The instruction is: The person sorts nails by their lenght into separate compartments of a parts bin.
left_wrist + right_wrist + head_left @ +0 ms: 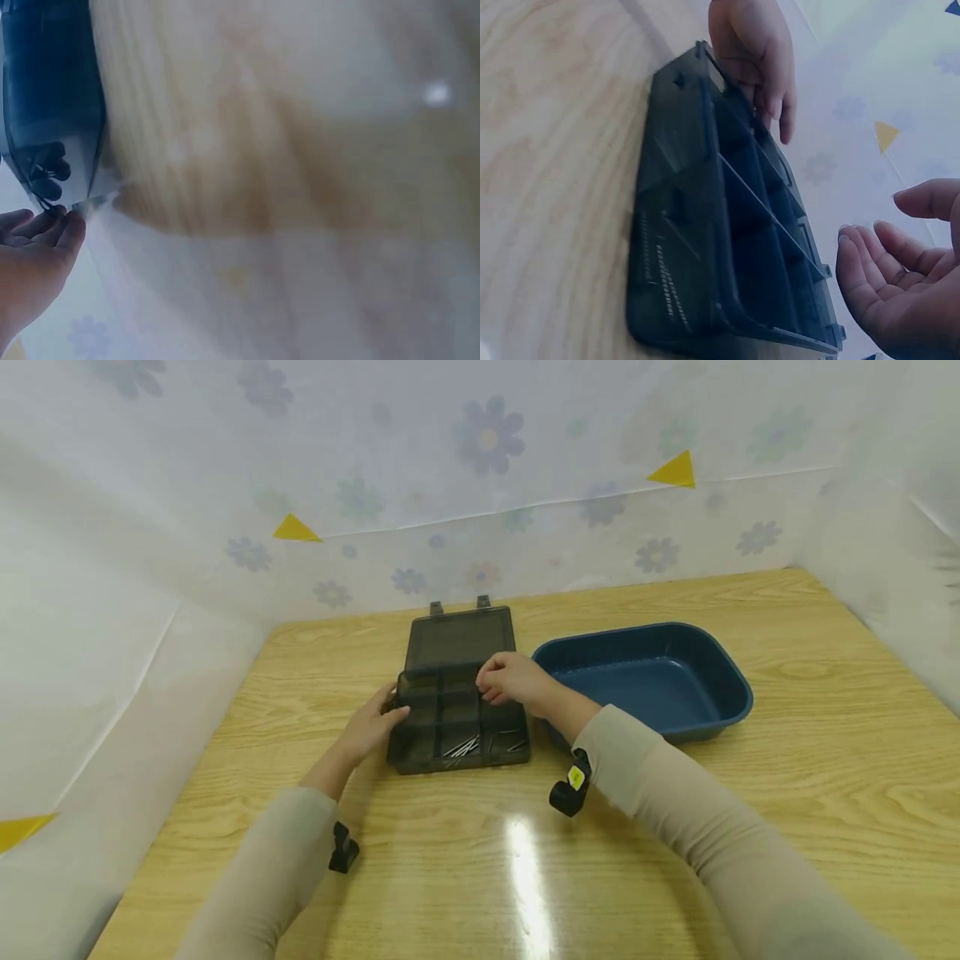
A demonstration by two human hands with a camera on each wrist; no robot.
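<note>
A dark, see-through compartment box (459,722) stands on the table, its lid (461,639) folded back toward the wall. Thin metal nails or pins (461,747) lie in the front middle compartment, and a few more pieces (516,746) in the front right one. My left hand (369,727) holds the box's left wall, thumb over the rim and fingers along the outside. Over the right-hand compartments hovers my right hand (512,680), its fingers loosely bent. In the right wrist view its thumb stands apart from the fingers (877,262), with nothing visible between them.
A deep blue plastic basin (637,722) stands right of the box, partly behind my right forearm. White flowered sheeting (480,510) with yellow triangles encloses the wooden table (420,877) at the back and sides. Both wrists carry small black devices.
</note>
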